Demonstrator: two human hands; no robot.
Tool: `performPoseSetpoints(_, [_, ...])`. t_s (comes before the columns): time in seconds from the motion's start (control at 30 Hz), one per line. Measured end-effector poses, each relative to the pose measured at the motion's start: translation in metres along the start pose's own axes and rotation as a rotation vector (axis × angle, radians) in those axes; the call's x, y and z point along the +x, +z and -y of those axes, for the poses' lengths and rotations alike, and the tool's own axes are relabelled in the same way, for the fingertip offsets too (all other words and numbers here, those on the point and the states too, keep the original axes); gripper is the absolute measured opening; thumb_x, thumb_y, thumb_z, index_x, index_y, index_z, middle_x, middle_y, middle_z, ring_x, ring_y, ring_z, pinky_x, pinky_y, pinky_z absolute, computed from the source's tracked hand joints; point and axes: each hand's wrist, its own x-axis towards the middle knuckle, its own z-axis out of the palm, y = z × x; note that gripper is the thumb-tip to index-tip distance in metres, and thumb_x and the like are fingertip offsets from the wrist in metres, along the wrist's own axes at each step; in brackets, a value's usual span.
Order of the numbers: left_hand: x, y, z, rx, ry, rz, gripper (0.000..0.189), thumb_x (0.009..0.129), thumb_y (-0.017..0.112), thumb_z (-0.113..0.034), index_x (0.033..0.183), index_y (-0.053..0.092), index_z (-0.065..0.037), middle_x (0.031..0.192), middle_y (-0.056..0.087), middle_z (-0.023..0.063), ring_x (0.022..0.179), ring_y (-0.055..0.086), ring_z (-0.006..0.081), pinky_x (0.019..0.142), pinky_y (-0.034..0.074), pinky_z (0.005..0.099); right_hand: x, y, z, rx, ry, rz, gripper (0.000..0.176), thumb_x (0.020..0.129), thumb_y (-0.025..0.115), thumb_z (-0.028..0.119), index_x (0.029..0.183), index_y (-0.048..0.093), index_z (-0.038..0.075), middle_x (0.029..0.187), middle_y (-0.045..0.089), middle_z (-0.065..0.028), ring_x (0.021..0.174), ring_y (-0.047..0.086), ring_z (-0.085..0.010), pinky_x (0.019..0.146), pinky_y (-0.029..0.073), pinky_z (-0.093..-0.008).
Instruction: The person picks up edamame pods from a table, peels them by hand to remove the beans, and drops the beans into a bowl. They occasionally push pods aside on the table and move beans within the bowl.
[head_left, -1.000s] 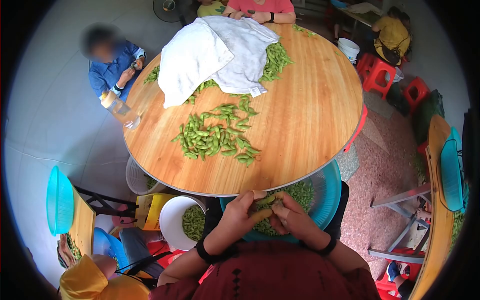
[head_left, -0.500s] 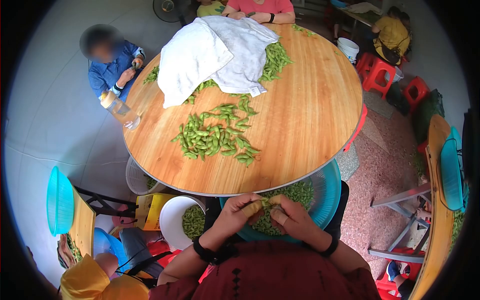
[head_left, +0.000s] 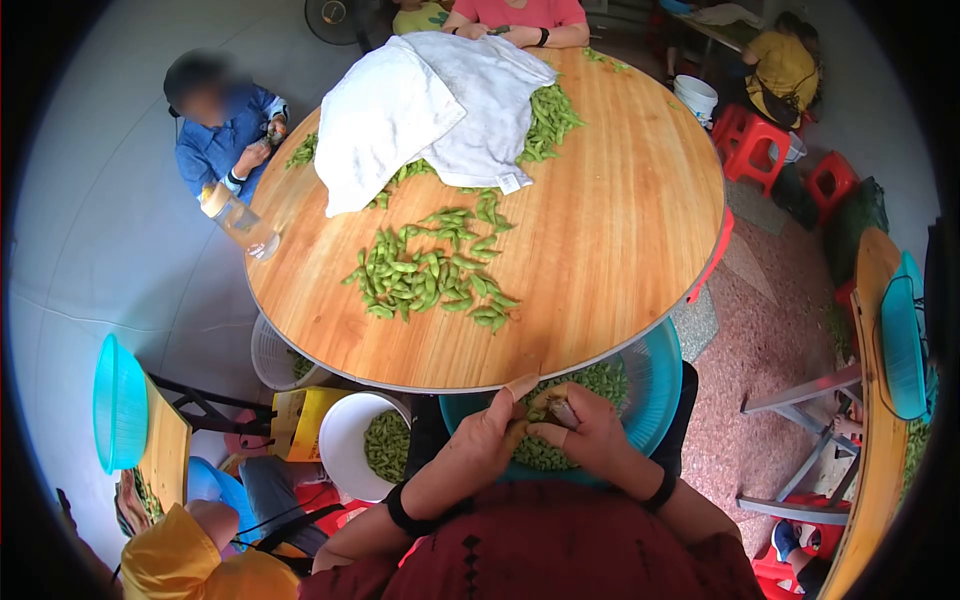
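Note:
My left hand (head_left: 484, 440) is held over the teal basin (head_left: 657, 390), its thumb raised and its fingers curled in toward the other hand. My right hand (head_left: 592, 435) is closed opposite it, with a small greyish piece at its fingertips that I cannot make out. Between the two hands shows part of a green edamame pod (head_left: 538, 411), mostly covered by fingers. Shelled green beans (head_left: 600, 383) lie in the basin below. On the round wooden table (head_left: 600, 250) in front of me is a loose pile of edamame pods (head_left: 420, 275).
A white cloth (head_left: 400, 110) covers more pods at the table's far side. A water bottle (head_left: 240, 222) stands at the left edge. A white bucket (head_left: 345, 440) with beans is left of the basin. Other people sit around the table and nearby, with red stools (head_left: 755, 150) at right.
My left thumb has lifted away from the pod and the hands have turned slightly. My right hand has curled in more, showing a greyish piece. The person at left has shifted a little.

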Motion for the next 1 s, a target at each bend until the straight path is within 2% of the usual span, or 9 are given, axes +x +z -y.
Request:
performPoseSetpoints(0.07, [-0.002, -0.001, -0.006, 0.004, 0.006, 0.007, 0.06, 0.089, 0.059, -0.003, 0.142, 0.032, -0.008, 0.097, 0.067, 0.0195, 0.09, 0.066, 0.0393, 0.075, 0.053, 0.0406, -0.001, 0.001, -0.001, 0.033, 0.067, 0.061, 0.025, 0.082, 0.071, 0.014, 0.099, 0.058, 0.003, 0.081, 0.056, -0.0117, 0.071, 0.058, -0.0296, 0.063, 0.048, -0.0367])
performPoseSetpoints(0.23, [-0.007, 0.004, -0.007, 0.06, -0.049, 0.05, 0.062, 0.089, 0.059, -0.004, 0.143, 0.029, -0.005, 0.098, 0.067, 0.0199, 0.087, 0.066, 0.0389, 0.072, 0.053, 0.0418, -0.006, 0.013, -0.008, -0.121, -0.107, 0.022, 0.017, 0.082, 0.064, 0.006, 0.097, 0.057, 0.002, 0.084, 0.058, -0.0152, 0.076, 0.06, -0.0358, 0.065, 0.048, -0.0418])
performPoseSetpoints(0.3, [-0.007, 0.005, -0.005, 0.031, 0.094, -0.024, 0.066, 0.088, 0.058, -0.004, 0.145, 0.025, -0.001, 0.079, 0.064, 0.0221, 0.069, 0.064, 0.0407, 0.06, 0.05, 0.046, -0.006, 0.015, -0.006, -0.079, -0.075, 0.012, 0.017, 0.082, 0.064, 0.006, 0.098, 0.059, 0.003, 0.083, 0.06, -0.0148, 0.076, 0.061, -0.0351, 0.065, 0.049, -0.0413])
performPoseSetpoints(0.43, [-0.014, -0.01, -0.01, 0.05, -0.078, -0.001, 0.062, 0.086, 0.064, -0.006, 0.139, 0.033, -0.002, 0.087, 0.069, 0.0182, 0.079, 0.067, 0.0363, 0.069, 0.053, 0.0417, -0.005, 0.008, -0.015, -0.147, 0.049, 0.058, 0.014, 0.082, 0.059, 0.004, 0.096, 0.057, 0.002, 0.086, 0.058, -0.017, 0.078, 0.059, -0.0377, 0.067, 0.049, -0.0439])
performPoseSetpoints(0.53, [-0.016, -0.025, -0.006, 0.08, -0.175, -0.084, 0.059, 0.084, 0.065, -0.007, 0.136, 0.037, -0.003, 0.088, 0.07, 0.0166, 0.08, 0.068, 0.0353, 0.069, 0.054, 0.0407, -0.011, 0.003, -0.031, -0.25, -0.01, 0.172, 0.016, 0.084, 0.059, 0.007, 0.098, 0.058, 0.002, 0.091, 0.057, -0.0172, 0.08, 0.058, -0.0376, 0.067, 0.049, -0.0427])
performPoseSetpoints(0.63, [-0.014, -0.022, -0.002, 0.08, -0.18, -0.07, 0.056, 0.084, 0.065, -0.007, 0.134, 0.038, -0.004, 0.089, 0.07, 0.0165, 0.081, 0.068, 0.0361, 0.069, 0.054, 0.041, -0.006, 0.005, -0.02, -0.162, 0.016, 0.111, 0.015, 0.083, 0.061, 0.007, 0.097, 0.06, 0.001, 0.095, 0.058, -0.0168, 0.079, 0.059, -0.0365, 0.07, 0.049, -0.0381])
performPoseSetpoints(0.87, [-0.012, -0.015, -0.008, 0.073, -0.137, -0.027, 0.051, 0.087, 0.063, -0.013, 0.132, 0.04, -0.005, 0.085, 0.068, 0.0184, 0.08, 0.067, 0.0384, 0.069, 0.053, 0.0435, 0.007, 0.007, 0.007, 0.03, 0.05, 0.047, 0.012, 0.084, 0.062, 0.009, 0.094, 0.06, 0.002, 0.09, 0.058, -0.0163, 0.078, 0.059, -0.0375, 0.068, 0.048, -0.0389])
performPoseSetpoints(0.93, [-0.014, -0.032, -0.015, 0.521, -0.273, 0.407, 0.039, 0.087, 0.062, -0.017, 0.123, 0.051, -0.008, 0.083, 0.067, 0.0182, 0.078, 0.066, 0.0379, 0.067, 0.053, 0.0443, 0.0, 0.008, -0.018, -0.184, 0.009, 0.262, 0.013, 0.088, 0.058, 0.014, 0.094, 0.057, 0.002, 0.092, 0.06, -0.0177, 0.084, 0.061, -0.0364, 0.069, 0.049, -0.0418])
performPoseSetpoints(1.0, [-0.02, -0.064, -0.002, 0.61, -0.212, 0.407, 0.033, 0.084, 0.061, -0.015, 0.116, 0.056, -0.006, 0.075, 0.066, 0.0173, 0.073, 0.066, 0.0354, 0.062, 0.052, 0.0434, -0.009, 0.01, -0.034, -0.207, -0.004, 0.296, 0.015, 0.089, 0.057, 0.017, 0.094, 0.056, 0.002, 0.09, 0.06, -0.0188, 0.083, 0.061, -0.0376, 0.069, 0.048, -0.0424])
